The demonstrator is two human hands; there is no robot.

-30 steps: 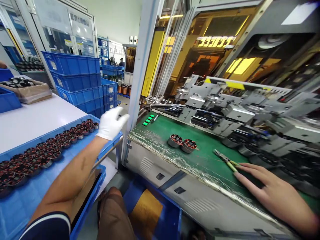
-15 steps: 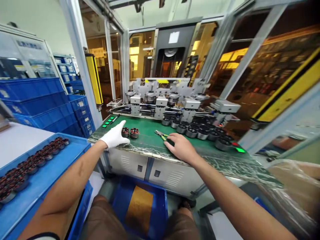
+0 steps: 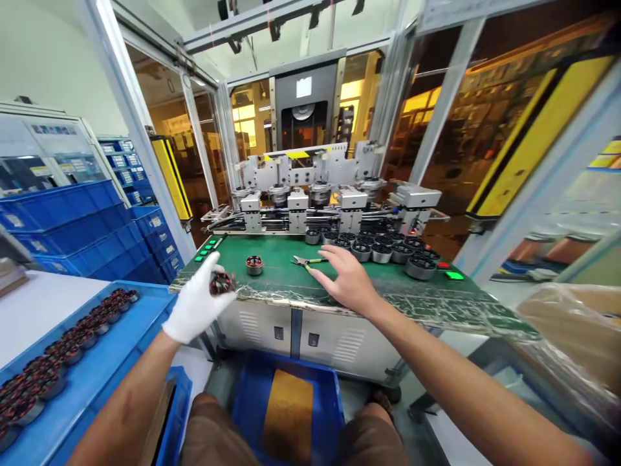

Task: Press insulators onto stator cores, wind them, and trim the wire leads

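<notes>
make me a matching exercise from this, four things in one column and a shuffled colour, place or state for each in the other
1. Left hand
2. Right hand
3. Pliers
4. Brown sheet

A. inside the blue bin
B. bare, with no glove
C. yellow-green handles
D. white-gloved, holding a wound ring

Pairs: 1-D, 2-B, 3-C, 4-A

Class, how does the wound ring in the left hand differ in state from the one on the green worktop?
The held ring is in the grip of the white-gloved left hand, while the bench ring rests on the green worktop. The held ring is partly covered by that hand, while the bench ring is uncovered. Both are round, with reddish windings and dark parts.
</notes>
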